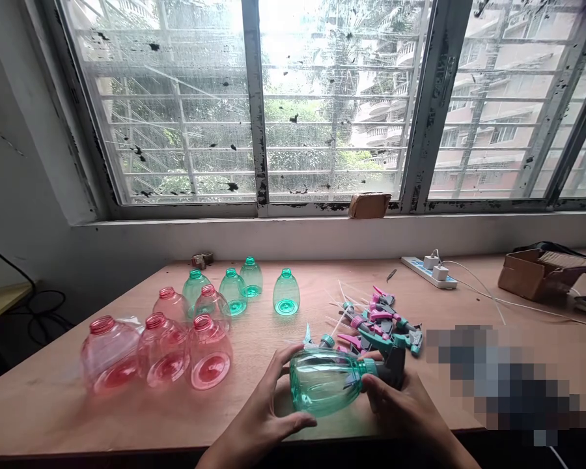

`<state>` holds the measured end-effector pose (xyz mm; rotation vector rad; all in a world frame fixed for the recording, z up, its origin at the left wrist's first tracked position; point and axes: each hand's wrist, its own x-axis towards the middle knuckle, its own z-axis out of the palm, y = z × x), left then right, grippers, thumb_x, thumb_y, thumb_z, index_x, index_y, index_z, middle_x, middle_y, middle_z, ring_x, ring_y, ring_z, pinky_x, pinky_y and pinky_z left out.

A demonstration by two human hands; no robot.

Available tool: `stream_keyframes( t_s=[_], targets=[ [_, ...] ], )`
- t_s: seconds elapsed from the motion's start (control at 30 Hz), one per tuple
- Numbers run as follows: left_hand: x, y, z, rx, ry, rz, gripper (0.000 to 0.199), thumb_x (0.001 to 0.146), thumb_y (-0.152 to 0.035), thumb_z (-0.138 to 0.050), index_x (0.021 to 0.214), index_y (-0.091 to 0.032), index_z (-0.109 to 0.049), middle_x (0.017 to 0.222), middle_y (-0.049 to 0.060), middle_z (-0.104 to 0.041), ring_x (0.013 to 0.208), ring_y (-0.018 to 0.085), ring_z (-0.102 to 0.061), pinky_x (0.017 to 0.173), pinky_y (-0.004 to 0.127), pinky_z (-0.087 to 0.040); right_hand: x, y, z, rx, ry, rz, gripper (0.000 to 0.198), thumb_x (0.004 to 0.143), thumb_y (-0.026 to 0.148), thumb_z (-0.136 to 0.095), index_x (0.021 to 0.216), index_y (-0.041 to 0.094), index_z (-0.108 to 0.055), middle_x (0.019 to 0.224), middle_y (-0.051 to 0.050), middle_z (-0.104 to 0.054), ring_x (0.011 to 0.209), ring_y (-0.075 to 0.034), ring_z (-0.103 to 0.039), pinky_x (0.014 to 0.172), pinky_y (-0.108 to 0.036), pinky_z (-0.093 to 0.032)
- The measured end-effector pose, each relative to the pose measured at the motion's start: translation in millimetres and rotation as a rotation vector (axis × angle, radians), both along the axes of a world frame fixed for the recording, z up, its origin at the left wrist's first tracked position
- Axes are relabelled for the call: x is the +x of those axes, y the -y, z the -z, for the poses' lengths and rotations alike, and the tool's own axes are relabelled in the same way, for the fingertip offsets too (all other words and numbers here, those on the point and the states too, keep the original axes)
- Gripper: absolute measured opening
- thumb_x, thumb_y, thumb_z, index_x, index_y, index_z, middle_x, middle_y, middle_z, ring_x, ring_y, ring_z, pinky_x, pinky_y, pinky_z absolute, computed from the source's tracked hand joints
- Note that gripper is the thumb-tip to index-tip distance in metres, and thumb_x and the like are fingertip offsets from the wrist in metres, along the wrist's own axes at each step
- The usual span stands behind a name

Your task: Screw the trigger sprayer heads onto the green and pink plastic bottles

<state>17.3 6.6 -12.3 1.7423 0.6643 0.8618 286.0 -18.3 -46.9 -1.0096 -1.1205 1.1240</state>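
Head view. At lower centre, a green bottle [322, 387] is held on its side. Its collar [368, 368] is clasped by the right hand [405, 398]; its base is loosely ringed by the widely curved left hand [267, 405], whose firmness cannot be told. Should the right hand's clasp slacken, the smooth bottle could be dropped, and the heaped spray heads [378, 340] behind scattered.

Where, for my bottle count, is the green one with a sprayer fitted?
The green bottle is sideways between left hand and right hand, just right of centre in the head view.
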Motion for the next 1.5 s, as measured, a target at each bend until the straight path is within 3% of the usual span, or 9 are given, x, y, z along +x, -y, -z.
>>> stream_keyframes(
  t_s=[0.17,0.3,0.47,0.6,0.77,1.03,1.17,1.37,1.5],
  targets=[
    [1,3,-3.9,0.046,-0.038,-0.043,0.085,0.075,-0.016,-0.087,0.146,-0.035,-0.043,0.153,0.007,-0.044,0.141,0.033,-0.043,0.12,0.046,-0.035,0,-1,-2,0.017,0.032,0.004,0.052,0.07,0.054,-0.084,0.101,0.016,-0.066,0.052,0.004,-0.059,0.045,-0.017,-0.054,0.048,-0.028,-0.041],
    [0,5,-6.7,-0.036,-0.009,0.033,0.077,0.082,-0.034,-0.083,0.146,-0.036,-0.04,0.155,0.006,-0.043,0.14,0.033,-0.046,0.116,0.044,-0.04,-1,1,-5,0.028,0.009,0.006,0.049,0.074,0.053,-0.082,0.101,0.017,-0.065,0.052,0.004,-0.061,0.044,-0.016,-0.054,0.046,-0.027,-0.04],
    [-4,0,-4.8,-0.098,-0.033,-0.023,0.066,0.096,-0.062,-0.052,0.15,-0.028,-0.035,0.159,0.01,-0.04,0.144,0.034,-0.04,0.119,0.05,-0.033,-2,3,-6,0.054,0.006,-0.009,0.047,0.074,0.051,-0.082,0.101,0.016,-0.066,0.054,0.004,-0.061,0.045,-0.015,-0.054,0.046,-0.027,-0.043],
    [-4,-6,3.9,-0.1,-0.027,-0.03,0.064,0.094,-0.054,-0.063,0.147,-0.028,-0.04,0.158,0.01,-0.042,0.146,0.034,-0.037,0.12,0.049,-0.033,-2,2,-4,0.041,-0.009,-0.011,0.047,0.074,0.051,-0.082,0.1,0.016,-0.065,0.055,0.003,-0.062,0.043,-0.015,-0.054,0.044,-0.026,-0.042],
    [-2,-6,11.3,0.003,-0.064,-0.066,0.101,0.076,-0.041,-0.087,0.154,-0.032,-0.024,0.163,0.012,-0.03,0.146,0.034,-0.036,0.123,0.05,-0.026,-2,2,-5,0.051,-0.022,-0.002,0.045,0.074,0.051,-0.083,0.098,0.017,-0.065,0.056,0.002,-0.064,0.043,-0.014,-0.055,0.044,-0.025,-0.043],
    [-5,-5,1.8,-0.095,-0.091,-0.075,0.068,0.098,-0.062,-0.046,0.153,-0.026,-0.029,0.164,0.011,-0.032,0.15,0.032,-0.029,0.124,0.051,-0.023,-7,9,-8,0.016,-0.057,-0.014,0.05,0.069,0.05,-0.086,0.099,0.016,-0.066,0.059,0.001,-0.066,0.043,-0.013,-0.052,0.043,-0.024,-0.039],
    [-5,-5,0.2,-0.098,-0.09,-0.039,0.072,0.095,-0.057,-0.058,0.154,-0.027,-0.028,0.164,0.01,-0.033,0.15,0.032,-0.03,0.124,0.05,-0.022,-6,7,-8,0.032,-0.078,-0.027,0.046,0.07,0.048,-0.087,0.096,0.017,-0.065,0.058,0.002,-0.065,0.043,-0.012,-0.052,0.043,-0.024,-0.039],
    [-3,0,0.7,-0.002,-0.184,-0.011,0.108,0.076,-0.026,-0.085,0.158,-0.029,-0.014,0.167,0.008,-0.026,0.154,0.031,-0.018,0.127,0.046,-0.012,-5,8,-9,0.047,-0.08,-0.025,0.045,0.071,0.047,-0.087,0.096,0.018,-0.065,0.059,0.001,-0.067,0.043,-0.014,-0.054,0.043,-0.025,-0.043],
    [-6,-2,1.8,-0.038,-0.17,-0.013,0.097,0.089,-0.051,-0.07,0.16,-0.024,-0.01,0.169,0.012,-0.019,0.155,0.031,-0.015,0.127,0.05,-0.008,-6,10,-11,0.028,-0.086,-0.057,0.045,0.072,0.046,-0.087,0.099,0.017,-0.066,0.06,0.001,-0.067,0.044,-0.012,-0.052,0.044,-0.023,-0.039]
  ],
)
